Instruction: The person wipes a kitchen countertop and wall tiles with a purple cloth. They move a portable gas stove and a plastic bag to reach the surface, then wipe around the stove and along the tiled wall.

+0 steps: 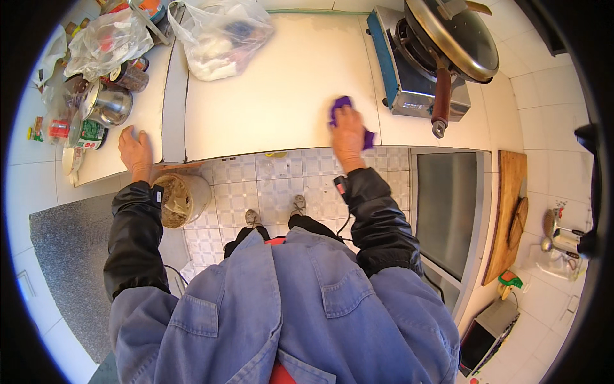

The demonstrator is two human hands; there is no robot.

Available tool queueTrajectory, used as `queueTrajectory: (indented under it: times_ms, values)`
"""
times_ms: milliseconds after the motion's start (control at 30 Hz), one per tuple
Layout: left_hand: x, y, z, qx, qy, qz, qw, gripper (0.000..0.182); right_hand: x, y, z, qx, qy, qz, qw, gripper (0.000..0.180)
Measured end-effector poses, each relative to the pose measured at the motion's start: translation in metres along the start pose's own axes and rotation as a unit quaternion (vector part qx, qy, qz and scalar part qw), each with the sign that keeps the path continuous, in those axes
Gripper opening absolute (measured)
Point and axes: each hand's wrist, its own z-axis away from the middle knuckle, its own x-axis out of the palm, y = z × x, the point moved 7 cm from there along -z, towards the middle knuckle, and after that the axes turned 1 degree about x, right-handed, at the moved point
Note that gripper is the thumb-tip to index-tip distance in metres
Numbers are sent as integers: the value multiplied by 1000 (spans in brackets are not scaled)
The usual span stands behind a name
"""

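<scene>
Under my right hand point(348, 132) a purple cloth point(341, 102) is pressed on the pale countertop point(268, 110), near its front edge and left of the gas stove. My fingers lie over the cloth, and both look slightly blurred. Resting on the left part of the counter, my left hand point(135, 150) holds nothing and has its thumb apart from the fingers. Beside it stand a green-labelled jar point(91, 134) and a metal canister point(111, 104). A knotted clear plastic bag point(223, 43) with things inside sits at the back of the counter.
A portable gas stove point(422, 93) bears a lidded pan point(472, 43) whose handle point(441, 93) points toward me. Below the counter stands a dirty bucket point(192, 199). To the right are a wooden cutting board point(503, 211) and a microwave oven point(494, 326). Jars and bags crowd the left back.
</scene>
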Motion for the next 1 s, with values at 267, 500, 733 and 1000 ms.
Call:
queueTrajectory:
  times_ms: [267,500,733,1000]
  values:
    - [-4,-2,-1,5,-6,18,1000,45,9,-8,-31,-86,-18,-16,996,51]
    - [-4,-3,-1,11,-1,20,1000,45,25,-15,-47,8,-3,16,1000,48]
    - [-4,-3,-2,-2,-6,23,1000,45,-8,-104,2,-179,-18,-196,964,54]
    - [-10,4,2,17,21,41,999,45,-39,60,31,18,3,-47,999,55]
